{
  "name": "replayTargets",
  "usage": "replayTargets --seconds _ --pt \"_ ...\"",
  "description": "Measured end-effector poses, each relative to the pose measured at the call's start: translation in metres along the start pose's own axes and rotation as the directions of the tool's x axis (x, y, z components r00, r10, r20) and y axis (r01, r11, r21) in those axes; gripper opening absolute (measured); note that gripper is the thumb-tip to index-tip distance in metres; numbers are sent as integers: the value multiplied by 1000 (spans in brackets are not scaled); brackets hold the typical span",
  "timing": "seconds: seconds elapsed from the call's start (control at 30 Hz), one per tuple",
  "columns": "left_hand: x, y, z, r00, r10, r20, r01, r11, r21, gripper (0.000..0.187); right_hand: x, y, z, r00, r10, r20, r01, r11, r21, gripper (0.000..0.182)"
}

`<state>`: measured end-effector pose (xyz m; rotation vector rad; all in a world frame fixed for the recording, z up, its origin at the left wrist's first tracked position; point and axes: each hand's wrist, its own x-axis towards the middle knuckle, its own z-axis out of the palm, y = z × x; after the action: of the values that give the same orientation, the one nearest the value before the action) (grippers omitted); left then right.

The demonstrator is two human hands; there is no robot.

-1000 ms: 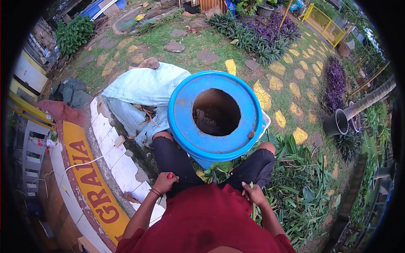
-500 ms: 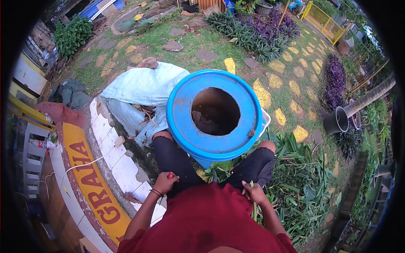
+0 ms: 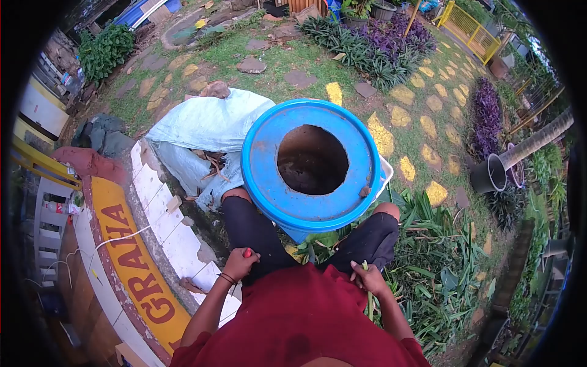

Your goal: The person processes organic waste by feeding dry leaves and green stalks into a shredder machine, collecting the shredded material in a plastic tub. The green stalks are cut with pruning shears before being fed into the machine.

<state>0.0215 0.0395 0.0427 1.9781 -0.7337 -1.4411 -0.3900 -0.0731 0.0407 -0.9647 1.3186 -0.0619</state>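
Note:
Between my knees stands a blue plastic drum (image 3: 260,168), with a rough round hole cut in its lid and a dark inside whose contents I cannot make out. By my thigh on the left, my left hand (image 3: 240,265) is closed around something with a red end (image 3: 247,252); the rest is hidden in the fist. Beside the other thigh, my right hand (image 3: 369,279) is closed on a green plant stem (image 3: 369,301) that hangs down below the fingers. A heap of cut green leaves (image 3: 437,269) lies on the ground to the right of that hand.
A pale blue woven sack (image 3: 211,119) with dry twigs lies left of the drum. A low tiled wall (image 3: 160,211) with yellow lettering curves along the left. Yellow stepping stones (image 3: 380,134) cross the grass. A grey pot (image 3: 488,174) stands at the right.
The view has shifted very slightly. Both hands stay by my thighs, holding the same things.

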Motion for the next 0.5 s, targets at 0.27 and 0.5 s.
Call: replayTargets --seconds 0.27,0.5 --pt "-1 1 2 1000 15 -15 -15 1000 11 24 3 3 -2 1000 3 23 -4 1000 17 55" --pt "1 -4 2 999 32 -21 -31 999 35 25 4 2 -3 999 7 45 -8 1000 24 56"
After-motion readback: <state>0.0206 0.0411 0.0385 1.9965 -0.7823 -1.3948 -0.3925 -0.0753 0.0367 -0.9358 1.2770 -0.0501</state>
